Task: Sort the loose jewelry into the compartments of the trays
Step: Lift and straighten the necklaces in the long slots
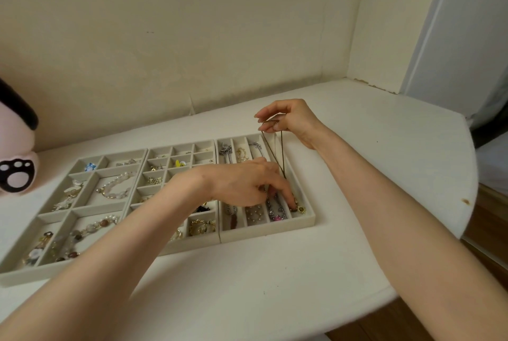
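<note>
The right hand (pixel 292 120), raised, pinches a chain (pixel 272 153) between thumb and fingers (pixel 268 128); below them the left hand (pixel 242 184) reaches across, fingers angled downward.

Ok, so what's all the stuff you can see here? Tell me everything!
table: one, white, under everything
trays: three, beige, side by side on the table
pearl bracelet: one, white, left tray's middle compartment
flower charm: one, blue, left tray's far corner
sunflower necklace: one, dark chain, pendant in right tray's rightmost slot
plush toy: one, pink with black paw, left edge
right hand: pinches the chain's top
left hand: fingertip at the pendant
</note>
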`<state>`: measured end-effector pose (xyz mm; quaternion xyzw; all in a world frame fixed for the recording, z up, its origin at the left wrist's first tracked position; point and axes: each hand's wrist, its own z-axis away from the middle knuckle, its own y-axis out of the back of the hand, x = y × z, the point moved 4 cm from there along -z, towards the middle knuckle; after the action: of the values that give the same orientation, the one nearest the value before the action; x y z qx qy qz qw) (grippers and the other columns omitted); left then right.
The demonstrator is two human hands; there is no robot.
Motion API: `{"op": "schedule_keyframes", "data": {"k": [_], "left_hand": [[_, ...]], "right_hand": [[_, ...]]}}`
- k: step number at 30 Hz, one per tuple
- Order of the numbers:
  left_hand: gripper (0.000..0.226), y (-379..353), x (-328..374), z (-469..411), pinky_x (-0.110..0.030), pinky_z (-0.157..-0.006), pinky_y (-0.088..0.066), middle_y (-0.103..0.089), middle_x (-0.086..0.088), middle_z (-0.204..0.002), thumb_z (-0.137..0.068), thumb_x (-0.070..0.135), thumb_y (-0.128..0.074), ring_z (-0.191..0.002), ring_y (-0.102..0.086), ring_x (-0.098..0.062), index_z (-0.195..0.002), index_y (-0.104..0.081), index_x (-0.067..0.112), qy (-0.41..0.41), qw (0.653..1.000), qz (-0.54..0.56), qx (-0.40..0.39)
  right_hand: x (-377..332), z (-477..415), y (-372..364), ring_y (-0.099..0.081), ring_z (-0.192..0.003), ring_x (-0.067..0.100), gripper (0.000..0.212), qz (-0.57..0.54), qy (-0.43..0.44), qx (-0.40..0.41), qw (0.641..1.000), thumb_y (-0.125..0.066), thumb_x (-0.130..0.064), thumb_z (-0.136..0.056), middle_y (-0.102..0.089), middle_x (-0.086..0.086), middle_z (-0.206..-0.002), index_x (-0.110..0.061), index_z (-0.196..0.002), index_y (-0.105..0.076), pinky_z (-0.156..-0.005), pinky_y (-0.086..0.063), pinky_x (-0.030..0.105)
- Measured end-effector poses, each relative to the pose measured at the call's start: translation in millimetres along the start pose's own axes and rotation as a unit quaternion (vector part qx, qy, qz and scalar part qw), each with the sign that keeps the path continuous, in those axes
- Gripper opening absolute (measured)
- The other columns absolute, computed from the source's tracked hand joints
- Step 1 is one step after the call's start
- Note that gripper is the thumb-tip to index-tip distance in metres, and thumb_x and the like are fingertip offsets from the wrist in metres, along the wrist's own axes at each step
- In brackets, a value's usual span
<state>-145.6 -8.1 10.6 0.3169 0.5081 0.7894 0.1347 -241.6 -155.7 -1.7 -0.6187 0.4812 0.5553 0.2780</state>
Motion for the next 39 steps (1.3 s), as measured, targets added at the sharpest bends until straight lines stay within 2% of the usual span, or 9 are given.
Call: {"op": "schedule_keyframes", "data": {"k": [6, 9, 17, 22, 25, 30, 32, 35, 39], "left_hand": [[0.059, -0.5, -0.8, -0.4, -0.027, -0.096, -0.031, -0.042, 0.006, -0.092, -0.081, -0.006, -0.039, -0.099, -0.034, -0.011, -0.120, -0.060, 0.034, -0.004, 1.000, 0.000, 0.000], [0.059, -0.4, -1.0, -0.4, -0.027, -0.097, -0.031, -0.046, 0.000, -0.101, -0.081, -0.006, -0.039, -0.103, -0.036, -0.012, -0.120, -0.060, 0.033, -0.004, 1.000, -0.006, 0.002], [0.059, -0.3, -1.4, -1.4, -0.033, -0.100, -0.031, -0.048, -0.006, -0.108, -0.080, -0.006, -0.039, -0.108, -0.037, -0.015, -0.119, -0.060, 0.034, -0.008, 1.000, -0.012, 0.001], [0.058, -0.6, -0.7, -0.9, -0.025, -0.095, -0.029, -0.047, -0.004, -0.104, -0.081, -0.006, -0.039, -0.104, -0.036, -0.013, -0.119, -0.060, 0.033, -0.004, 1.000, -0.008, 0.001], [0.058, -0.3, -0.3, -0.6, -0.024, -0.094, -0.029, -0.046, -0.003, -0.102, -0.081, -0.006, -0.039, -0.104, -0.036, -0.013, -0.119, -0.060, 0.033, -0.002, 1.000, -0.007, 0.001], [0.058, 0.0, 0.2, -0.5, -0.020, -0.089, -0.028, -0.045, -0.003, -0.100, -0.082, -0.006, -0.038, -0.100, -0.035, -0.010, -0.119, -0.060, 0.033, -0.003, 1.000, -0.004, 0.002], [0.059, -0.2, 0.4, -0.3, -0.020, -0.090, -0.029, -0.045, -0.001, -0.099, -0.082, -0.007, -0.037, -0.100, -0.035, -0.010, -0.119, -0.060, 0.034, -0.003, 1.000, 0.001, 0.003], [0.060, -0.3, -0.2, -0.4, -0.022, -0.095, -0.029, -0.046, -0.002, -0.103, -0.082, -0.006, -0.038, -0.105, -0.035, -0.011, -0.119, -0.059, 0.035, -0.006, 1.000, 0.002, 0.004], [0.059, -0.2, -1.2, -1.0, -0.026, -0.097, -0.031, -0.046, -0.003, -0.103, -0.082, -0.006, -0.039, -0.105, -0.036, -0.012, -0.118, -0.060, 0.037, -0.009, 1.000, 0.000, 0.002]], "right_hand": [[-5.5, 0.1, 1.9, -0.064, -0.072, 0.015, 0.059, -0.063, -0.007, -0.014, 0.998, -0.028, 0.028, -0.065, -0.064, 0.010, -0.088, -0.006, -0.090, -0.069, -0.071, -0.053, 0.023], [-3.7, 1.5, 1.9, -0.066, -0.074, 0.015, 0.062, -0.094, -0.019, -0.043, 0.994, -0.024, 0.030, -0.064, -0.061, 0.011, -0.091, -0.005, -0.092, -0.067, -0.073, -0.054, 0.024], [-3.8, 1.8, 0.2, -0.067, -0.074, 0.017, 0.055, -0.004, -0.002, 0.006, 1.000, -0.031, 0.029, -0.068, -0.061, 0.016, -0.096, -0.007, -0.086, -0.068, -0.076, -0.057, 0.025], [-7.2, 2.8, 2.2, -0.065, -0.072, 0.013, 0.056, 0.002, 0.011, 0.032, 0.999, -0.031, 0.028, -0.066, -0.066, 0.010, -0.094, -0.012, -0.078, -0.069, -0.077, -0.054, 0.023], [-5.8, 1.6, 2.5, -0.059, -0.071, 0.011, 0.052, 0.009, 0.019, 0.036, 0.999, -0.038, 0.027, -0.069, -0.065, 0.009, -0.091, -0.014, -0.078, -0.069, -0.078, -0.052, 0.022], [-3.3, -1.1, 0.6, -0.057, -0.068, 0.007, 0.045, 0.052, 0.026, 0.075, 0.995, -0.051, 0.025, -0.069, -0.067, 0.005, -0.088, -0.015, -0.078, -0.069, -0.066, -0.050, 0.015], [-4.0, -2.1, -0.4, -0.057, -0.072, 0.005, 0.040, 0.082, 0.035, 0.092, 0.992, -0.059, 0.021, -0.070, -0.068, 0.006, -0.092, -0.015, -0.081, -0.070, -0.069, -0.051, 0.015], [-2.2, -3.2, -0.1, -0.056, -0.071, 0.005, 0.029, 0.107, 0.028, 0.097, 0.989, -0.069, 0.010, -0.072, -0.066, -0.003, -0.083, -0.016, -0.083, -0.072, -0.073, -0.050, 0.015], [-1.7, -2.5, 2.7, -0.048, -0.061, -0.002, 0.013, 0.094, 0.018, 0.111, 0.989, -0.076, -0.004, -0.072, -0.064, -0.006, -0.070, -0.015, -0.081, -0.074, -0.062, -0.037, 0.011]]}}
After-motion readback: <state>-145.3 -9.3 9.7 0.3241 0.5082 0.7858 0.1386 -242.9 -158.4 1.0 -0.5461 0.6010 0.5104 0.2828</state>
